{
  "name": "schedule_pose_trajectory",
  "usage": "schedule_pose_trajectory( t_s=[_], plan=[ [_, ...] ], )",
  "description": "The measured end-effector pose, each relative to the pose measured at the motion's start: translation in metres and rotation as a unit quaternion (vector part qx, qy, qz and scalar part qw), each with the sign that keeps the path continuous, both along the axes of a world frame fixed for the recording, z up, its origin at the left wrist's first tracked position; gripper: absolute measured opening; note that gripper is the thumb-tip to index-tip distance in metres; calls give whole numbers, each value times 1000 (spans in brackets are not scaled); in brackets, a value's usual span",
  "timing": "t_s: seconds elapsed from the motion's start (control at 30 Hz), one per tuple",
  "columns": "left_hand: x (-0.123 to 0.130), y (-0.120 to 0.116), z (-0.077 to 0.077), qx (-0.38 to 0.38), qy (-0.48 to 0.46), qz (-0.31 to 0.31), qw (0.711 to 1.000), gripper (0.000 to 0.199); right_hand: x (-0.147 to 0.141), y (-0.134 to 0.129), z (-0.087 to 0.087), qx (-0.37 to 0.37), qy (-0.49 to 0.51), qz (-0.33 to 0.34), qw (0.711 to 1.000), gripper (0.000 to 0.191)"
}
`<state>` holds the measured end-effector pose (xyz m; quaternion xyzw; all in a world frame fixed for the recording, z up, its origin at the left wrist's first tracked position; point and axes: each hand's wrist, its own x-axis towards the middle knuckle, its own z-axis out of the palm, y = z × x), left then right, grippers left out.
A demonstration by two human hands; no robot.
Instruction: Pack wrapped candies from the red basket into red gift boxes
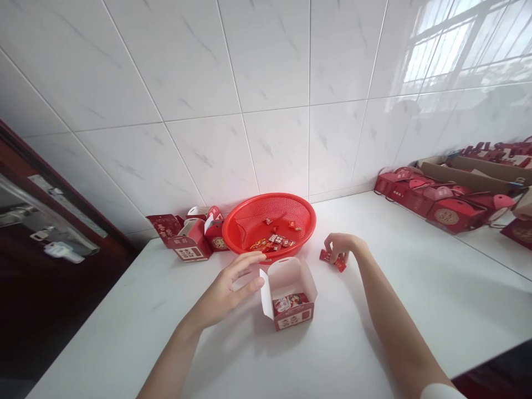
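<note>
In the middle of the white table stands an open red gift box (294,320) with its white flaps raised. Inside it lies a red wrapped candy packet (290,302). My left hand (230,288) is at the box's left side, fingers apart, the thumb near or against the left flap. To the right of the box, my right hand (341,246) pinches a small red wrapped candy (333,260) at the tabletop. Behind the box sits a red plastic basket (305,213) with several wrapped candies (280,240) at its bottom.
Several open red boxes (191,241) stand left of the basket. Along the wall at the right are rows of closed red boxes (446,213) and a brown cardboard carton (457,175). A tiled wall (274,149) bounds the table (137,310); keys (62,250) hang from a door at left.
</note>
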<state>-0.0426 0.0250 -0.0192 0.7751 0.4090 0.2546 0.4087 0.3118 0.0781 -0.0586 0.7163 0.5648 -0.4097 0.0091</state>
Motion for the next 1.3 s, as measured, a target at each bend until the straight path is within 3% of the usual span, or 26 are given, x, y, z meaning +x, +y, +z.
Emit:
schedule_pose_trajectory(
  t_s=[0.1, 0.27, 0.3, 0.43, 0.53, 0.7, 0.87, 1.0, 1.13, 1.3],
  plan=[
    [2, 4, 10, 36, -31, 7, 999, 48, 4, -7, 15, 91, 103, 20, 990, 35],
    [24, 11, 28, 110, -78, -3, 991, 36, -8, -22, 50, 238, 262, 48, 934, 30],
    [30, 12, 29, 116, -84, -4, 990, 37, -14, -25, 55, 265, 306, 54, 913, 31],
    [51, 16, 28, 84, -95, -2, 992, 50, -46, -33, 66, 325, 544, 84, 769, 34],
    [60, 16, 22, 29, -125, -12, 992, 53, -67, -36, 66, 318, 609, 89, 721, 33],
    [61, 16, 17, -14, -197, -34, 980, 30, -85, -34, 64, 312, 616, 74, 720, 30],
    [52, 16, 23, -2, -211, -27, 977, 30, -84, -33, 64, 315, 597, 63, 735, 30],
    [43, 12, 28, 45, -133, -31, 990, 27, -74, -39, 70, 322, 572, 85, 750, 29],
    [42, 5, 30, 118, -26, -61, 991, 21, -64, -46, 77, 336, 505, 117, 787, 28],
    [48, 0, 25, 138, 53, -117, 982, 35, -62, -52, 82, 368, 424, 144, 815, 30]
  ],
)
